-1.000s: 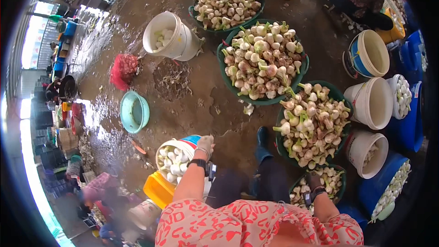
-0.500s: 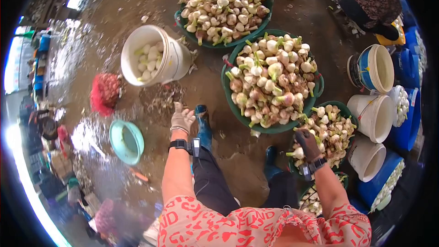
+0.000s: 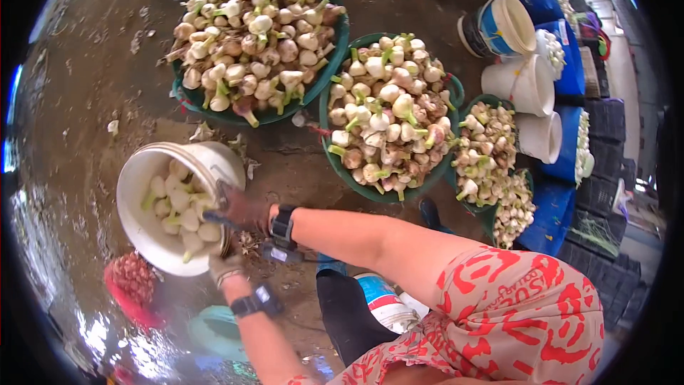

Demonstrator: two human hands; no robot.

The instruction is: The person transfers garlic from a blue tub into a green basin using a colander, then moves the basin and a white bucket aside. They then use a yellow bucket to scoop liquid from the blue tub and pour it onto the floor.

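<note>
A white bucket (image 3: 133, 232) stands at the left with its mouth facing me, and peeled-looking garlic bulbs (image 3: 187, 207) with short stems lie inside. At its near right rim is my right hand (image 3: 242, 208) in a dark brown glove, fingers hooked over the edge and one dark fingertip reaching inside. Just below, my left hand (image 3: 226, 269), in a pale glove, is closed on the lower rim; motion blurs it and its fingers are partly hidden.
Green tubs heaped with garlic stand at the back (image 3: 340, 36), centre (image 3: 456, 93) and right (image 3: 509, 103). White buckets (image 3: 539, 137) and blue barrels (image 3: 548, 215) line the right side. A red net bag (image 3: 130, 281) and a turquoise basin (image 3: 216, 331) are at lower left. The floor (image 3: 85, 121) is wet.
My view has turned to the left. My right hand has left the small garlic tub and come across to the white bucket. My left hand, outstretched before, is now at the bucket's rim.
</note>
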